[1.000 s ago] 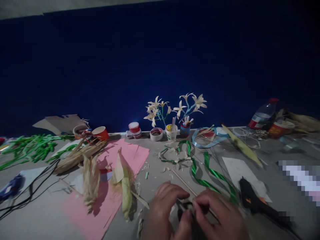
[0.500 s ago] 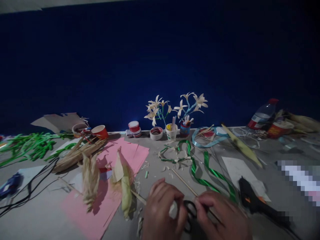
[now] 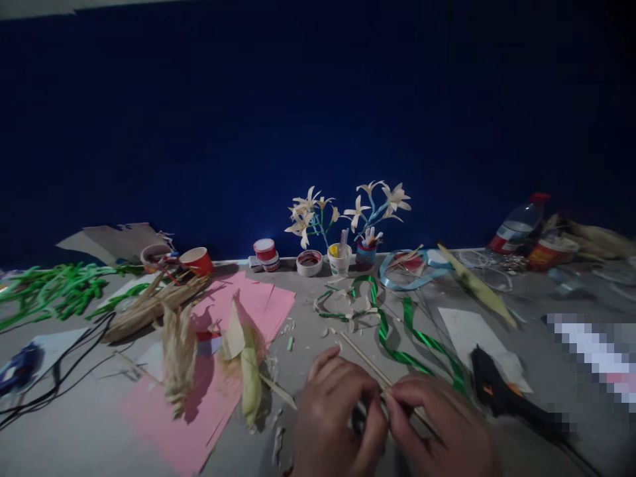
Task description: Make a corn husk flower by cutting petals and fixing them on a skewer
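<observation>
Both hands meet low in the head view: our left hand (image 3: 338, 417) and right hand (image 3: 440, 427) are curled in, fingertips pinched together over a small pale piece we can't make out. A thin wooden stick (image 3: 370, 364) runs under the right fingers; whether they grip it, we can't tell.

Done, judging by the table (image 3: 318, 311): paper flowers (image 3: 348, 212) stand finished in cups at the back. Left, likely: green ribbon (image 3: 417, 341) loose, corn husks (image 3: 179, 358) on pink paper (image 3: 218, 384) unused, glue gun (image 3: 501, 394) lying idle just right.
</observation>
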